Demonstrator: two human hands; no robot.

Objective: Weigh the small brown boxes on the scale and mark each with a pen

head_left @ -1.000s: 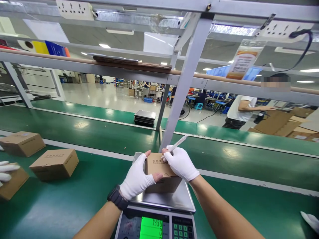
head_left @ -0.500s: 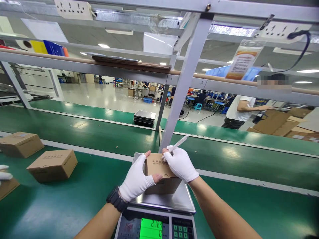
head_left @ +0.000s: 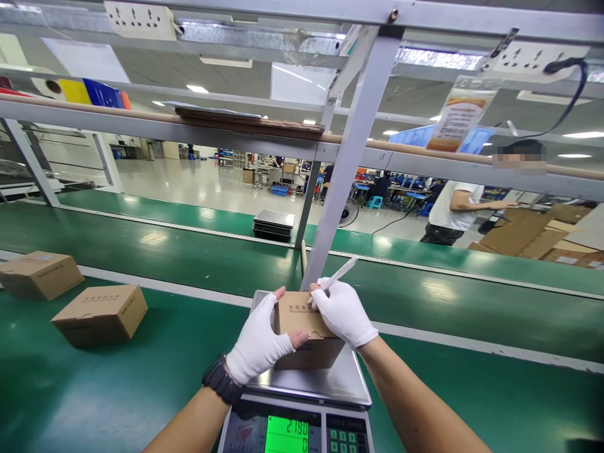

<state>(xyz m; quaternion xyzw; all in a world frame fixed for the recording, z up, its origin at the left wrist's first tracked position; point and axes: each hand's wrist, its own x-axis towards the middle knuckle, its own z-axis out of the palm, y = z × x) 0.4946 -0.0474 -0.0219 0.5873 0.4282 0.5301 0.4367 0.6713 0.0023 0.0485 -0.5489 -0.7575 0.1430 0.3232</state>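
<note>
A brown cardboard box with printed lettering sits on the metal pan of a digital scale, whose green display is lit. My left hand, in a white glove with bare thumb and fingertip, grips the box at its left side, thumb on the near top edge. In my gloved right hand is a white pen, slanting up to the right. That hand rests over the right part of the box top and hides some of the lettering. The pen's tip is mostly hidden by my fingers.
Two similar boxes, a nearer box and a farther box, lie on the green surface to the left. A slanted metal post rises just behind the scale. Another scale stands farther back. A person stands at right beside open cartons.
At the left edge, another person's gloved hand and the box by it have gone from view. The scale's reading has risen slightly. My hands have barely moved.
</note>
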